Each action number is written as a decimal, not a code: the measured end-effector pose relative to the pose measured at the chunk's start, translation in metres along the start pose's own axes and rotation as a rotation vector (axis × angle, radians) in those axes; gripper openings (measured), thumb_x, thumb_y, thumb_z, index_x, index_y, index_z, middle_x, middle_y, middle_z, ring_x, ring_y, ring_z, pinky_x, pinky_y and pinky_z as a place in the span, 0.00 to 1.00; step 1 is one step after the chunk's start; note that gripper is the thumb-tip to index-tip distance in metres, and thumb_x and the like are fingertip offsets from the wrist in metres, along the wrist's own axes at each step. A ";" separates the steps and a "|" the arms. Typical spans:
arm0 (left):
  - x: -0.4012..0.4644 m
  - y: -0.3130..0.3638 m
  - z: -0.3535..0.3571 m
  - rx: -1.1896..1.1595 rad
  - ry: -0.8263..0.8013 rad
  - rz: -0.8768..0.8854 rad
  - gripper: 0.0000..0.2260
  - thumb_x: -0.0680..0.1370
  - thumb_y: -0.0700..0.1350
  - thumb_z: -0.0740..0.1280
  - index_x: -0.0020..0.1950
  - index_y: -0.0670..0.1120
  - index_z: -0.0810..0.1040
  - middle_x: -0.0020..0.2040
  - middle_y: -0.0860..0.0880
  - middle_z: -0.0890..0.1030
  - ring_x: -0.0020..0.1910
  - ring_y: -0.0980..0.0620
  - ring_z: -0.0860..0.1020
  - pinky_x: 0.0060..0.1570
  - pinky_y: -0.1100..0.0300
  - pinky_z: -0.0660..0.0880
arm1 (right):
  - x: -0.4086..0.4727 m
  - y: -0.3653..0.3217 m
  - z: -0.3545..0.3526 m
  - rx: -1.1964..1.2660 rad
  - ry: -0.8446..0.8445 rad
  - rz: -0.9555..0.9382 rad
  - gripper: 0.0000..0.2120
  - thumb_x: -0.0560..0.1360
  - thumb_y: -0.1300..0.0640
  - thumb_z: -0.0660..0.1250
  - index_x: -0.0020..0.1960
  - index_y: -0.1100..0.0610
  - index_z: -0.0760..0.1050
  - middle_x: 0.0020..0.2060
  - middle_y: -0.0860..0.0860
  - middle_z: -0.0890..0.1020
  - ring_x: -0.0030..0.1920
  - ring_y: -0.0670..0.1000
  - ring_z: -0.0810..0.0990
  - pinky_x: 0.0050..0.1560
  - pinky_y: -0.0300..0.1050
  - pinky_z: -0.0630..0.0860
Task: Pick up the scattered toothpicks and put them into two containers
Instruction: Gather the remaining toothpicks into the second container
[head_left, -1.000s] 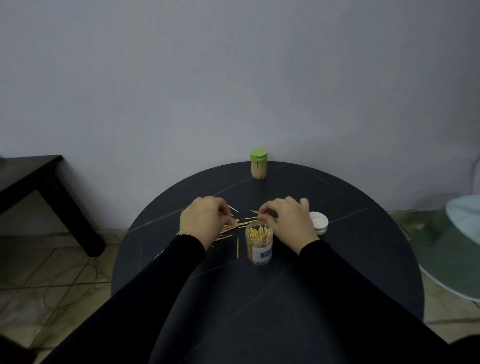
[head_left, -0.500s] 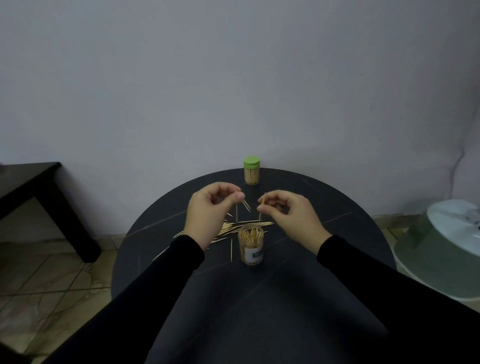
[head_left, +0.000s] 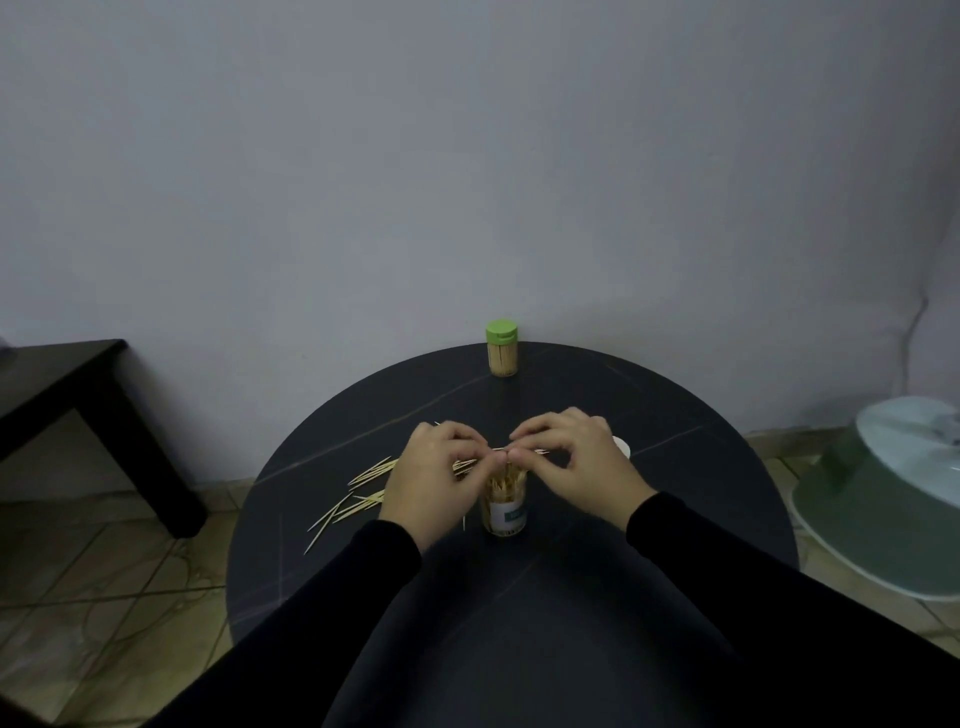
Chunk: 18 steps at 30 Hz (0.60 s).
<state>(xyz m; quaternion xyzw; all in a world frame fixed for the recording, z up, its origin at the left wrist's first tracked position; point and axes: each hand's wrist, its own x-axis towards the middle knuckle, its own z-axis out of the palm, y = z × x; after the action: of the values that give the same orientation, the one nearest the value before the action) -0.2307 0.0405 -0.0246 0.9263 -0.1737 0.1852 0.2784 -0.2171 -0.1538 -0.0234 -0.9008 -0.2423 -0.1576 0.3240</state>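
On the round dark table (head_left: 675, 519) stands a small clear cylindrical container (head_left: 505, 512) with a white and teal label, open at the top and packed with upright pale wooden toothpicks. Both hands meet just above its mouth. The left hand (head_left: 436, 483), in a long black sleeve, has its fingers curled and its thumb and forefinger pressed together at the tip; the right hand (head_left: 576, 462), sleeved the same, is curled likewise, its thumb and forefinger tips touching those of the left. A thin toothpick (head_left: 535, 452) shows lying roughly level just behind the fingertips, but whether either hand actually pinches it, or which one, cannot be told at this size.

The scattered loose wooden toothpicks (head_left: 358, 499) lie flat on the table to the left of the left hand, fanned out in a rough pile, with more partly hidden under that hand. A few single ones lie toward the table's left edge.

At the far edge of the table stands a second clear container with a green cap (head_left: 502, 347), shut and full of toothpicks, well apart from the hands. A white round lid (head_left: 622, 447) peeks out behind the right hand.

Off the table, a dark wooden side table (head_left: 67, 395) stands to the left and a pale green overturned plastic basin (head_left: 883, 499) sits on the tiled floor to the right.
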 end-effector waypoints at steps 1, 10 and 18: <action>0.001 -0.002 -0.002 0.030 -0.043 0.050 0.11 0.77 0.57 0.64 0.49 0.56 0.84 0.50 0.62 0.76 0.51 0.60 0.68 0.50 0.63 0.68 | -0.001 0.002 -0.001 -0.031 -0.042 -0.027 0.18 0.74 0.36 0.59 0.53 0.42 0.82 0.53 0.36 0.79 0.53 0.39 0.70 0.60 0.50 0.63; 0.004 -0.001 -0.024 0.028 -0.128 0.286 0.19 0.76 0.50 0.54 0.61 0.54 0.80 0.62 0.58 0.77 0.57 0.56 0.69 0.55 0.62 0.67 | -0.006 -0.001 -0.008 -0.074 -0.305 0.105 0.33 0.66 0.31 0.69 0.69 0.35 0.66 0.47 0.35 0.75 0.49 0.42 0.68 0.55 0.42 0.66; 0.019 -0.004 0.000 0.060 -0.003 0.079 0.13 0.80 0.44 0.61 0.62 0.54 0.77 0.62 0.58 0.76 0.59 0.58 0.67 0.60 0.61 0.68 | 0.000 -0.009 -0.028 -0.173 -0.387 0.118 0.26 0.67 0.34 0.71 0.61 0.43 0.75 0.39 0.32 0.69 0.48 0.40 0.66 0.53 0.41 0.64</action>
<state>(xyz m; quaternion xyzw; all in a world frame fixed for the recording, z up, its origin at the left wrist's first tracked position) -0.2126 0.0392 -0.0183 0.9270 -0.2049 0.1996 0.2426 -0.2254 -0.1667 0.0020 -0.9513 -0.2326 0.0173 0.2017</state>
